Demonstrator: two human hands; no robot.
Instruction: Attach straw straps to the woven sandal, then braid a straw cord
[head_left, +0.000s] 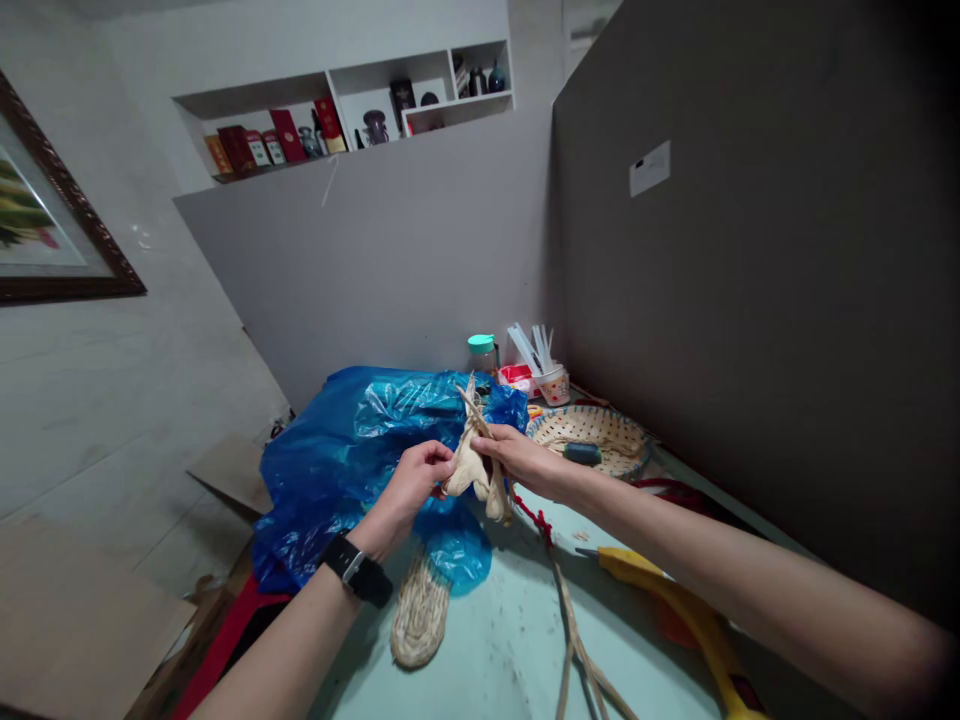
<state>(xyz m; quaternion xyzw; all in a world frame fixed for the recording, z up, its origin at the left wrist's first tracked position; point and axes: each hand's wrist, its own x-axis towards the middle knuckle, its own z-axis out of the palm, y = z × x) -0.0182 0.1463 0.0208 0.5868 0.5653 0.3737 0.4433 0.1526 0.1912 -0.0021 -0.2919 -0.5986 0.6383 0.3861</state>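
Note:
My left hand (415, 482), with a black watch strap on the wrist, pinches the lower left edge of a bundle of pale dried husk (470, 468). My right hand (517, 458) is closed around the bundle's right side, its thumb lying across it. Narrow strips stick up from the top of the bundle, and wider folded pieces hang below. Beneath the hands, a sole-shaped coil of braided straw-like cord (420, 618) lies on the pale green table (495, 670), its upper end against a blue plastic bag (322, 480).
A braided strand (571, 625) with a red tie runs down the table. On the right lie a yellow hot glue gun (675, 590) and a woven basket (626, 440) holding a dark green roll (583, 454). Behind stand a teal-lidded jar (482, 352) and a paper cup (553, 385) of white sticks.

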